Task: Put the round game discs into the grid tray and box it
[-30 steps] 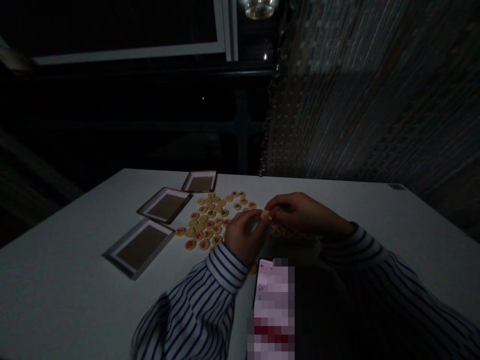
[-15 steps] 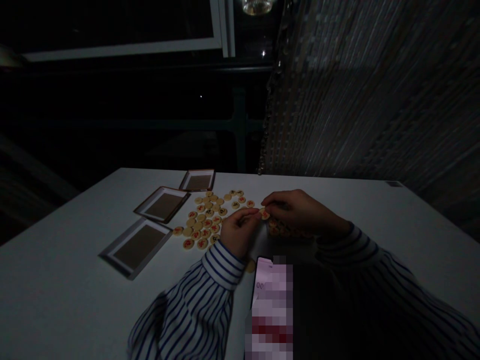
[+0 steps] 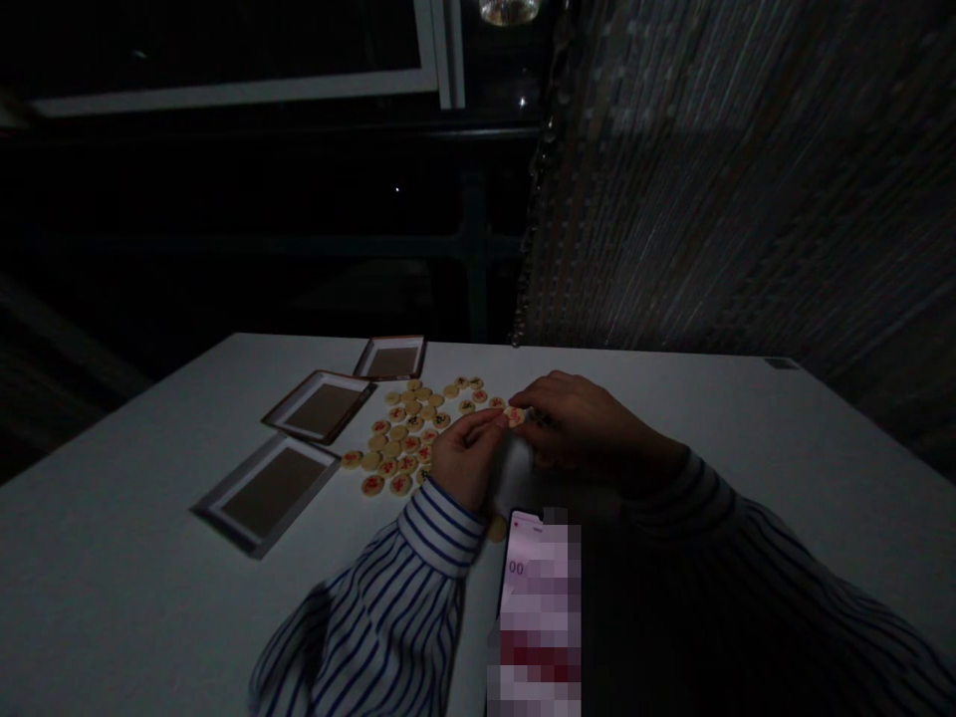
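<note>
A round wooden Chinese chess piece (image 3: 515,416) with a red character is pinched between my two hands. My left hand (image 3: 464,456) has its thumb and fingertips closed at the piece's left edge. From the other side, the thumb and index finger of my right hand (image 3: 579,423) grip it. More chess pieces (image 3: 544,460) lie beneath my right hand, mostly hidden by it. Left of my hands, many loose chess pieces (image 3: 398,434) are spread out, some showing red or black characters and others plain sides.
Three shallow open box trays (image 3: 224,520) stand in a slanting row on the white table (image 3: 112,558), left of the pieces. A lit phone (image 3: 523,548) lies close in front, with a single piece (image 3: 497,528) beside it. A bead curtain (image 3: 672,219) hangs behind the table.
The held chess piece and my right hand have moved slightly left and up, towards my left fingertips. My right hand now covers more of the pieces beneath it.
</note>
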Tool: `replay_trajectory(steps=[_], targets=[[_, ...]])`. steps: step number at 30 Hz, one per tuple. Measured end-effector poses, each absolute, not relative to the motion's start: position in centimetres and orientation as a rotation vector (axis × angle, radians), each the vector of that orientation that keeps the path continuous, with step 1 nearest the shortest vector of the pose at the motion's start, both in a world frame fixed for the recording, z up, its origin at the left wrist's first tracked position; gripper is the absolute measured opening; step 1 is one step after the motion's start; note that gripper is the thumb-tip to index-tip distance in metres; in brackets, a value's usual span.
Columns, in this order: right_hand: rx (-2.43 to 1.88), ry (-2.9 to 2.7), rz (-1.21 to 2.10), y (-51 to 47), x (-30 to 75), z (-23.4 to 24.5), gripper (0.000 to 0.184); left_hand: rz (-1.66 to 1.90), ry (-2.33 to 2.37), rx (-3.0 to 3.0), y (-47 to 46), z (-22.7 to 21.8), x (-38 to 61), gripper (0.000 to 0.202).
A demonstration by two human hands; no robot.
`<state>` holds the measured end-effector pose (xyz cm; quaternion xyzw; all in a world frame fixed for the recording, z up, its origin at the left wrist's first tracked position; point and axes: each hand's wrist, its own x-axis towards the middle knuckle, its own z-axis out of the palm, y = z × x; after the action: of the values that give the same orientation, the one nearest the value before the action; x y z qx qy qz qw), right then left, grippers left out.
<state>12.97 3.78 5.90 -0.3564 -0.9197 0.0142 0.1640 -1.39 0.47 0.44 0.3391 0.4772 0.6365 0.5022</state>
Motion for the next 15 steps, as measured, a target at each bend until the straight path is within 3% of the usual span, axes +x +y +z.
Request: replay_trajectory(steps=[9, 15], targets=[[-1.061, -2.679, 0.005, 4.0, 13.4, 6.2, 0.03, 1.51, 1.227, 0.997, 0.4, 0.3, -1.4, 0.03], [-1.15, -2.702, -0.102, 4.3, 14.5, 6.7, 0.032, 1.38, 1.413, 1.463, 0.4, -1.1, -1.2, 0.025]])
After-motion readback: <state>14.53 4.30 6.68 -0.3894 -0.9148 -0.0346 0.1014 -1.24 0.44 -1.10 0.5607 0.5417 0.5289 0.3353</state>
